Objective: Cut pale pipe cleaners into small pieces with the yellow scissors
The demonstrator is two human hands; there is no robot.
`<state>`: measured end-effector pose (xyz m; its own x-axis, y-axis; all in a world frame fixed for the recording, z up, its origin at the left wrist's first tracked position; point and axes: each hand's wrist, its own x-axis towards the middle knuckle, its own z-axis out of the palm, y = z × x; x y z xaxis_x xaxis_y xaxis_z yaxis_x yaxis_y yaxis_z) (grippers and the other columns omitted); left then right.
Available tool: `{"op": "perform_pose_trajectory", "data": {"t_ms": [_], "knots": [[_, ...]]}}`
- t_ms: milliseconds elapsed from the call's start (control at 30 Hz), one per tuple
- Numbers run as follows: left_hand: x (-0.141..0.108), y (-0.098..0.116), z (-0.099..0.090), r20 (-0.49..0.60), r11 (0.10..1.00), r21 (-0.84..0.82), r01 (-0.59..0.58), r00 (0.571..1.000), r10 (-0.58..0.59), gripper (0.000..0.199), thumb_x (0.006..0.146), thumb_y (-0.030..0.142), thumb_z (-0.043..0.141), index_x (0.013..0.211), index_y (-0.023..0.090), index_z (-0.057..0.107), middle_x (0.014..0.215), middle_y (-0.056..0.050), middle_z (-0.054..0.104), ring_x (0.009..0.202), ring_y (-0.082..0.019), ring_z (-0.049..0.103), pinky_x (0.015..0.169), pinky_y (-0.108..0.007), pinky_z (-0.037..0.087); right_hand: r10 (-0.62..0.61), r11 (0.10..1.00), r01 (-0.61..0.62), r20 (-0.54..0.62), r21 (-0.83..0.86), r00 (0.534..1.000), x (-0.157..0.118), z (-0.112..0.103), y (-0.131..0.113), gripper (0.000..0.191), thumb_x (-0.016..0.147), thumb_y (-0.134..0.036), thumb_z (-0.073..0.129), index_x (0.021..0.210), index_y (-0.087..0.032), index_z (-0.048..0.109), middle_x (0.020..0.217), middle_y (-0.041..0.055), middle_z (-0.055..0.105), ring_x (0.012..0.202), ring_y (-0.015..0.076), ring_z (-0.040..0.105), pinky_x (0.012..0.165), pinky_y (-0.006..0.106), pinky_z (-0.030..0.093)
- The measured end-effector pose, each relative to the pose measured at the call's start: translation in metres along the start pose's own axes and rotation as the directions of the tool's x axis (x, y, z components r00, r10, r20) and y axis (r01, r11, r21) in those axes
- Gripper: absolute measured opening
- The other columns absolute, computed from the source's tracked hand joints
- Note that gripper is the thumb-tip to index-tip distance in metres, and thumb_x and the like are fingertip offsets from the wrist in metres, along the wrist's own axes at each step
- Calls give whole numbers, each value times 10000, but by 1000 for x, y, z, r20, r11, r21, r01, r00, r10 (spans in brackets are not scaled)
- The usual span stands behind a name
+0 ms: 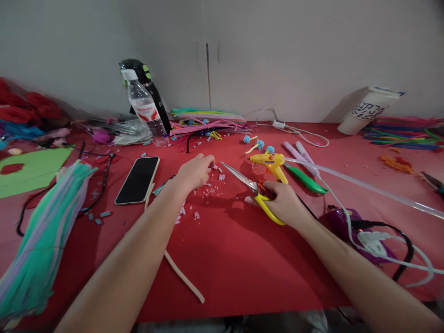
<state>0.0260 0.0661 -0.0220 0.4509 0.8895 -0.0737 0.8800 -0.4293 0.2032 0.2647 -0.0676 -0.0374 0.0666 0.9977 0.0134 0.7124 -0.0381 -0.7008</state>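
My right hand [280, 203] grips a pair of scissors [244, 178] by its yellow and red handles, with the blades pointing up and left and looking closed. My left hand [196, 172] is held low over the red table [222, 259], fingers curled together. Whatever lies between its fingertips is too small or hidden to name. Small pink cut pieces [221, 176] are right beside those fingertips, and more pink crumbs [197, 215] are scattered below. A cream pipe cleaner [183, 277] runs out from beneath my left forearm.
A yellow glue gun [272, 162] with a long clear glue stick lies past the scissors. Cables lead to a purple power strip [347, 226] at right. A phone [138, 180], green and lilac pipe cleaners [52, 236] and a plastic bottle [144, 106] are at left. A paper cup [369, 110] leans at back right.
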Motion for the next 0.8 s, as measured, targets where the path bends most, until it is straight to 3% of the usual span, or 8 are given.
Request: {"op": "perform_pose_trajectory", "data": {"t_ms": [533, 700, 800], "knots": [[3, 3, 2, -20, 999, -39, -26, 999, 25, 170, 930, 329, 483, 1012, 233, 597, 1011, -81, 575, 820, -211, 604, 659, -304, 404, -26, 1000, 26, -3, -6, 1000, 1, 1, 1, 565, 641, -625, 730, 611, -206, 352, 568, -63, 277, 543, 84, 236, 468, 234, 199], [2, -2, -1, -79, 998, -57, -12, 997, 7, 162, 938, 299, 467, 956, 192, 588, 1043, -106, 596, 858, -209, 610, 716, -309, 425, -30, 999, 30, -6, 11, 1000, 0, 1, 0, 578, 636, -646, 724, 607, -205, 353, 573, -60, 287, 541, 80, 239, 456, 229, 200], [-7, -5, -10, -156, 987, -160, -1, 987, -25, 143, 930, 284, 481, 907, 193, 588, 922, -79, 654, 794, -189, 618, 704, -301, 439, -42, 999, 42, -17, 13, 999, 0, 0, -2, 583, 643, -659, 711, 599, -204, 349, 572, -57, 287, 539, 79, 237, 454, 230, 191]]}}
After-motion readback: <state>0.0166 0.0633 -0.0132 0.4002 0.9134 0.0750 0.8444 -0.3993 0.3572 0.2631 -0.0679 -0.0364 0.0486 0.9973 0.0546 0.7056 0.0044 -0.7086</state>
